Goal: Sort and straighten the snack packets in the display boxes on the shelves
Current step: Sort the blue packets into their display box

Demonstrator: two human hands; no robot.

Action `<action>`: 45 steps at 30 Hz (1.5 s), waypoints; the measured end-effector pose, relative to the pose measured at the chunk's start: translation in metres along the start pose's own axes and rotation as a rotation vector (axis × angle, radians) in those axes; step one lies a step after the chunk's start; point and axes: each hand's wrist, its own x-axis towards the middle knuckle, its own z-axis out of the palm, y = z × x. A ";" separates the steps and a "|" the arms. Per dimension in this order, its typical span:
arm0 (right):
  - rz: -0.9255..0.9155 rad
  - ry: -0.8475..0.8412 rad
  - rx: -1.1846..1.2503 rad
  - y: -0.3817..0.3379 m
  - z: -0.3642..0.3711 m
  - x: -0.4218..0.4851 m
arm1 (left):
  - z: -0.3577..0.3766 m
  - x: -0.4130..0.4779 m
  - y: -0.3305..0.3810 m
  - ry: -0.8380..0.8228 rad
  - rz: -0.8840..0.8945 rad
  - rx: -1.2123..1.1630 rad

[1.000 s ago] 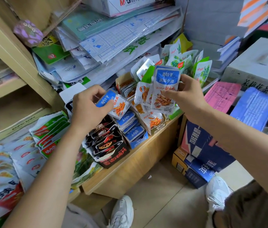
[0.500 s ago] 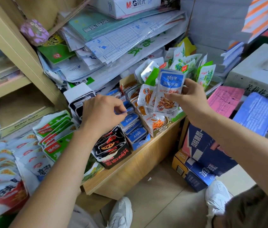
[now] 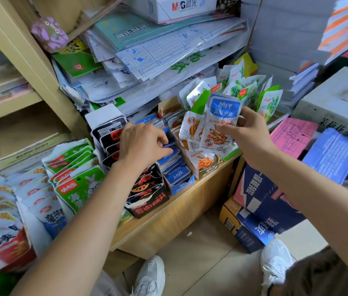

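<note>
Blue-topped packets were clamped in my right hand above the shelf's front edge; a slack grip could spill them. My left hand pinched a blue packet in the blue box.

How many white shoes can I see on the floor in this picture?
2. One shoe is at the bottom middle, in front of the wooden shelf. The other shoe is further right, beside the blue cartons.
</note>
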 end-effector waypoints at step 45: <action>-0.025 -0.125 0.439 -0.012 0.011 0.021 | -0.030 -0.003 -0.025 0.255 -0.271 -0.925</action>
